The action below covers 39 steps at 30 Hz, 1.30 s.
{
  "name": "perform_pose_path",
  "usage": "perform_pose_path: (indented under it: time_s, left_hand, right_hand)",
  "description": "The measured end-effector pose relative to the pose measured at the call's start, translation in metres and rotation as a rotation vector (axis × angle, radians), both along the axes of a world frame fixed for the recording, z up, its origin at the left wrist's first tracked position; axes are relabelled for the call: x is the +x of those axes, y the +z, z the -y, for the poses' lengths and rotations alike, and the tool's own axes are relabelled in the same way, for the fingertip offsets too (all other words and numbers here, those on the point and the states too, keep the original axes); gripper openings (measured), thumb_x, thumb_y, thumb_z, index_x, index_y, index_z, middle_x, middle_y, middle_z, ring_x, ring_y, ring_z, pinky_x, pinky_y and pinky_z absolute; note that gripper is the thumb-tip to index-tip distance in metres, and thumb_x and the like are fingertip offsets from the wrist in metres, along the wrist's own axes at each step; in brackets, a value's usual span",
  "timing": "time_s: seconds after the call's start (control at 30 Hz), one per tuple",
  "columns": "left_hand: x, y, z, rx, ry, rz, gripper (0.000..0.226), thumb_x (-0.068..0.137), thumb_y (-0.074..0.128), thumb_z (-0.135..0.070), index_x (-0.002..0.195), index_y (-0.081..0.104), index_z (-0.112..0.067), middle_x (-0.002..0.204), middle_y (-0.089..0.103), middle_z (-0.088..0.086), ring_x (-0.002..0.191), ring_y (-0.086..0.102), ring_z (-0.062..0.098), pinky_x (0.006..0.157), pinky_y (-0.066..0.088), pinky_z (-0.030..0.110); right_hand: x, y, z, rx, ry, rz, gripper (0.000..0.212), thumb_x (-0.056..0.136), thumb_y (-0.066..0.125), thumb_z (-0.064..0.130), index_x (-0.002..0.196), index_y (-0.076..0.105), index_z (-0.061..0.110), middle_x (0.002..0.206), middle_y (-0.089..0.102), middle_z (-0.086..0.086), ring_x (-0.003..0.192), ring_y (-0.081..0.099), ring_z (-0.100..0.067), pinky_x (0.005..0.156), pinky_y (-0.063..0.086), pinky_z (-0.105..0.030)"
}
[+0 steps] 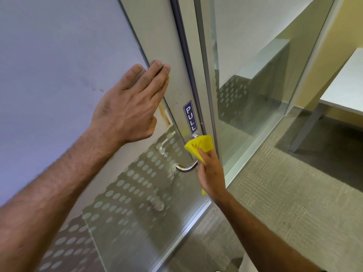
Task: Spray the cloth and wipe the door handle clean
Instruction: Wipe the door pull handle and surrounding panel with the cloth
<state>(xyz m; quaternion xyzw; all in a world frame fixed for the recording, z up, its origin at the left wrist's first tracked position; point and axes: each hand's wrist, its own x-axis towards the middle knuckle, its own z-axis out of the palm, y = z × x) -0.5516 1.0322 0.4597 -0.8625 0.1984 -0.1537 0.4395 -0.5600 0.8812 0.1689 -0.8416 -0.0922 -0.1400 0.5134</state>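
Observation:
A steel door handle (186,168) curves out from a glass door with a frosted dot pattern. My right hand (211,173) grips a yellow cloth (200,145) and presses it around the upper part of the handle, just below a blue PULL sticker (190,117). The cloth hides the handle's upper stretch; only the lower bend and a bit of the top mount show. My left hand (129,107) lies flat with fingers together against the door edge and the wall, higher up. No spray bottle is in view.
A white wall (59,65) fills the left. Fixed glass panels (255,95) stand to the right of the door frame, with a white table (345,89) behind them. Grey carpet (284,203) covers the floor below.

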Motion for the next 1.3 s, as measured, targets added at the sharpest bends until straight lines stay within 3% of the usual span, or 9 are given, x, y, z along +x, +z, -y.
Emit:
perform_pose_path:
  time_s: [0.33, 0.43, 0.6, 0.7, 0.8, 1.0, 1.1, 1.2, 1.3]
  left_hand:
    - [0.000, -0.001, -0.001, 0.000, -0.008, 0.005, 0.081, 0.093, 0.029, -0.035, 0.162, 0.008, 0.003, 0.172, 0.003, 0.018, 0.160, 0.004, 0.032, 0.128, 0.008, 0.050]
    - [-0.002, -0.001, -0.002, 0.012, -0.006, 0.005, 0.081, 0.093, 0.025, -0.035, 0.162, 0.006, 0.003, 0.172, 0.001, 0.018, 0.160, 0.002, 0.032, 0.128, 0.008, 0.050]
    - [-0.001, 0.000, 0.000, -0.015, -0.016, -0.001, 0.080, 0.093, 0.025, -0.033, 0.162, 0.006, 0.003, 0.172, 0.002, 0.018, 0.160, 0.003, 0.032, 0.128, 0.008, 0.050]
    - [-0.001, 0.001, -0.002, -0.050, -0.014, -0.014, 0.079, 0.093, 0.026, -0.031, 0.161, 0.007, 0.003, 0.172, 0.002, 0.017, 0.160, 0.002, 0.031, 0.129, 0.004, 0.049]
    - [0.003, 0.000, -0.001, -0.072, -0.026, -0.023, 0.078, 0.093, 0.024, -0.032, 0.161, 0.008, 0.003, 0.172, 0.002, 0.016, 0.160, 0.001, 0.030, 0.129, 0.003, 0.049]
    - [0.004, -0.003, -0.002, -0.085, -0.017, -0.044, 0.078, 0.094, 0.023, -0.033, 0.161, 0.004, 0.001, 0.172, -0.003, 0.016, 0.159, -0.003, 0.030, 0.127, -0.004, 0.048]
    - [0.004, -0.002, -0.002, -0.111, -0.018, -0.065, 0.080, 0.094, 0.029, -0.032, 0.161, 0.004, 0.002, 0.172, -0.003, 0.015, 0.159, -0.003, 0.030, 0.127, -0.003, 0.049]
    - [0.003, -0.004, -0.003, -0.109, -0.026, -0.061, 0.079, 0.094, 0.027, -0.032, 0.161, 0.004, 0.002, 0.172, -0.004, 0.015, 0.159, -0.003, 0.030, 0.126, -0.003, 0.049]
    - [0.008, -0.004, -0.005, -0.099, -0.030, -0.037, 0.080, 0.092, 0.020, -0.035, 0.161, 0.004, 0.002, 0.172, -0.004, 0.015, 0.159, -0.004, 0.030, 0.125, -0.006, 0.047]
  right_hand:
    - [0.021, -0.029, 0.016, -0.008, 0.190, 0.197, 0.031, 0.094, 0.057, -0.001, 0.120, 0.066, 0.012, 0.139, 0.060, -0.013, 0.139, 0.045, -0.029, 0.111, 0.044, -0.038]
    - [0.015, -0.022, 0.024, 0.232, 0.076, 0.017, 0.034, 0.096, 0.049, 0.000, 0.122, 0.068, 0.011, 0.127, 0.067, -0.009, 0.127, 0.056, -0.012, 0.106, 0.047, -0.027]
    - [0.004, -0.033, -0.003, 0.507, -0.230, -0.398, 0.032, 0.096, 0.043, -0.002, 0.110, 0.061, 0.021, 0.100, 0.058, 0.003, 0.094, 0.059, -0.009, 0.088, 0.051, -0.046]
    - [0.002, -0.040, -0.046, 0.526, -0.107, -0.363, 0.046, 0.097, 0.044, -0.004, 0.142, 0.048, 0.005, 0.134, 0.056, -0.006, 0.113, 0.056, -0.006, 0.102, 0.047, -0.021]
    - [0.009, -0.041, -0.077, 0.669, -0.117, -0.445, 0.036, 0.100, 0.054, 0.005, 0.136, 0.049, 0.004, 0.125, 0.057, -0.021, 0.101, 0.062, -0.018, 0.071, 0.050, -0.006]
    - [0.019, -0.071, -0.083, 0.324, -0.031, -0.231, 0.062, 0.088, 0.049, 0.038, 0.137, 0.054, 0.000, 0.121, 0.061, -0.017, 0.108, 0.061, -0.024, 0.087, 0.053, -0.034]
    - [0.011, -0.098, -0.080, 0.328, -0.064, -0.442, 0.047, 0.094, 0.043, 0.030, 0.135, 0.057, 0.012, 0.105, 0.068, -0.016, 0.090, 0.066, -0.028, 0.075, 0.053, -0.037]
    - [-0.009, -0.120, -0.069, 0.309, -0.106, -0.518, 0.036, 0.099, 0.045, 0.008, 0.131, 0.059, 0.002, 0.124, 0.067, -0.018, 0.115, 0.061, -0.037, 0.090, 0.044, -0.026]
    - [0.001, -0.091, -0.076, 0.365, -0.081, -0.430, 0.049, 0.094, 0.046, 0.026, 0.133, 0.059, -0.001, 0.118, 0.067, -0.015, 0.111, 0.063, -0.030, 0.092, 0.045, -0.024]
